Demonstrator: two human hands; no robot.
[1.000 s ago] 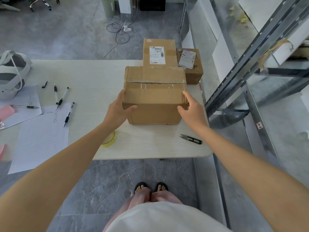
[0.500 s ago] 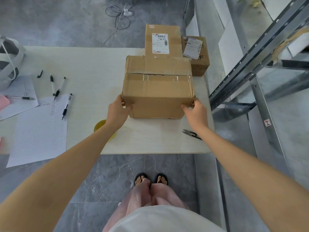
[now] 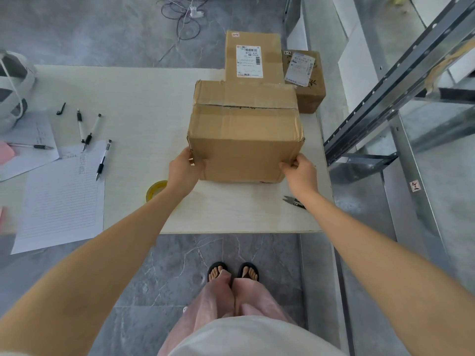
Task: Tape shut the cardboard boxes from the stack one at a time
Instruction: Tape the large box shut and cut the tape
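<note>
A brown cardboard box (image 3: 244, 140) stands on the white table (image 3: 144, 98), its top seam covered with clear tape. My left hand (image 3: 183, 168) grips its lower left front corner, thumb on the front face. At the lower right front corner my right hand (image 3: 299, 170) pinches the edge with curled fingers. Two more boxes stand behind it: a tall one with a barcode label (image 3: 253, 57) and a smaller one (image 3: 305, 83) to its right. A yellowish tape roll (image 3: 155, 190) lies beside my left wrist, partly hidden by the forearm.
Small black snips (image 3: 293, 201) lie under my right wrist near the table's front edge. Pens (image 3: 90, 134) and lined paper (image 3: 61, 196) cover the left of the table, with a white headset (image 3: 12, 83) at far left. A metal rack (image 3: 385, 86) stands right.
Both hands have slid down the box's sides from its upper edges to its lower front corners. The box sits a little nearer the table's front edge.
</note>
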